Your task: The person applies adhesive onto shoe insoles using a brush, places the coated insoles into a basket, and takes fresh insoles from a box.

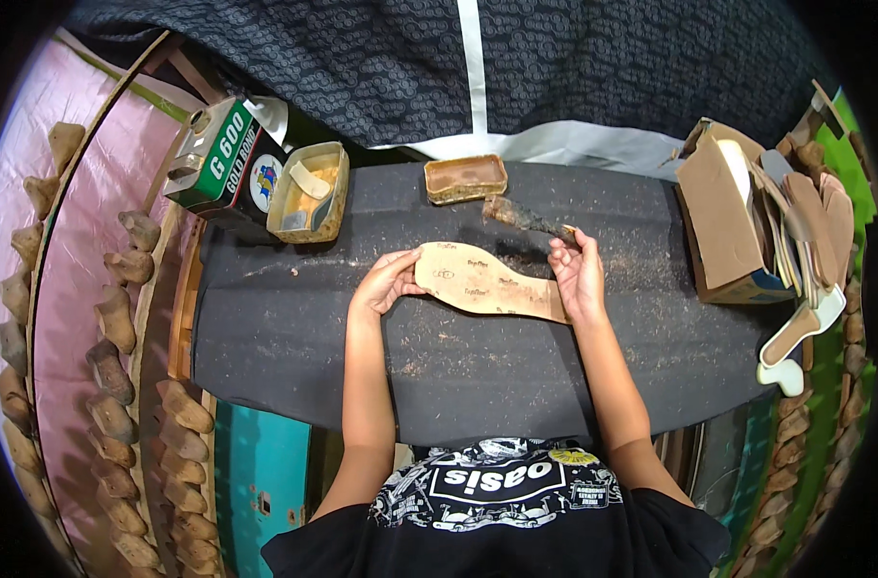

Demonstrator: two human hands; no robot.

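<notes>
A tan shoe insole (487,281) with small dark printing lies level over the table, its wide toe end to the left and its heel to the right. My left hand (391,281) pinches the toe end at its edge. Between the thumb and fingers of my right hand (579,275) is a dark, glue-crusted brush (531,219), its thick matted end pointing left and away from me. The same hand's lower palm lies against the insole's heel, partly hiding it. Just beyond the brush stands a small tub of brown glue (466,179).
A dark cloth-covered table (670,356) carries scattered crumbs. At the back left stand a green and black can (229,169) and a yellowish tub (309,193) with scraps. A cardboard box (723,222) of sole pieces is at right; racks of wooden shoe lasts (111,318) flank the table.
</notes>
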